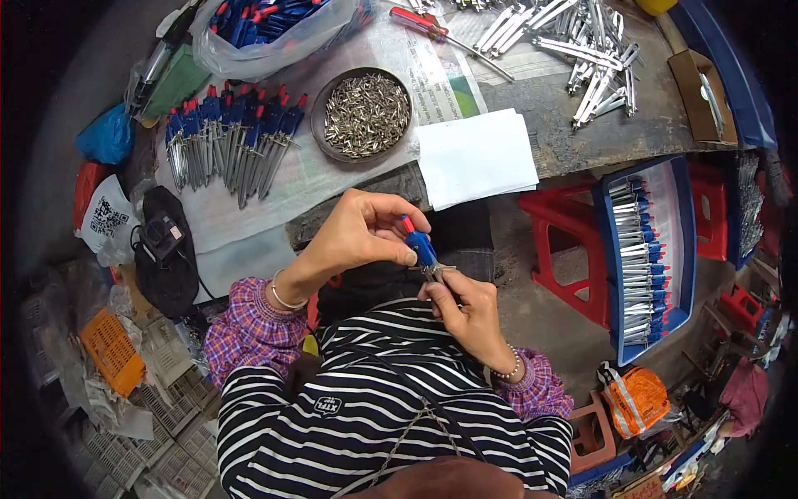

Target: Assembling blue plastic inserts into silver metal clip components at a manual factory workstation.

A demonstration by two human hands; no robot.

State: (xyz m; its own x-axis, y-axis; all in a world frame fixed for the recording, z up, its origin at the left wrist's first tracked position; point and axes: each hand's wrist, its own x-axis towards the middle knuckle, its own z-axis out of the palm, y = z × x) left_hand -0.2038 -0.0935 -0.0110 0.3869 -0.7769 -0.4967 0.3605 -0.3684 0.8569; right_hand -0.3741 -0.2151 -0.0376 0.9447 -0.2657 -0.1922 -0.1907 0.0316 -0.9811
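Observation:
In front of my chest, both hands are on one slim metal tool with a blue head [421,247] and a red tip; it resembles a drawing compass. My left hand [356,230] pinches the blue head from the left, thumb against it. Lower down, my right hand [467,308] is closed around the metal part, with a short metal piece sticking out beside its thumb. My fingers hide most of the metal legs. Beyond my left hand, a round bowl [314,125] holds many small metal pins or screws. To its left lie rows of similar blue-headed tools [229,137].
White paper [478,158] lies at the table's near edge. Behind are a red-handled screwdriver [424,25], loose metal legs [594,62] and a plastic bag [274,62] of blue parts. On my right, a red stool [565,249] stands beside a blue tray [684,249] of similar tools.

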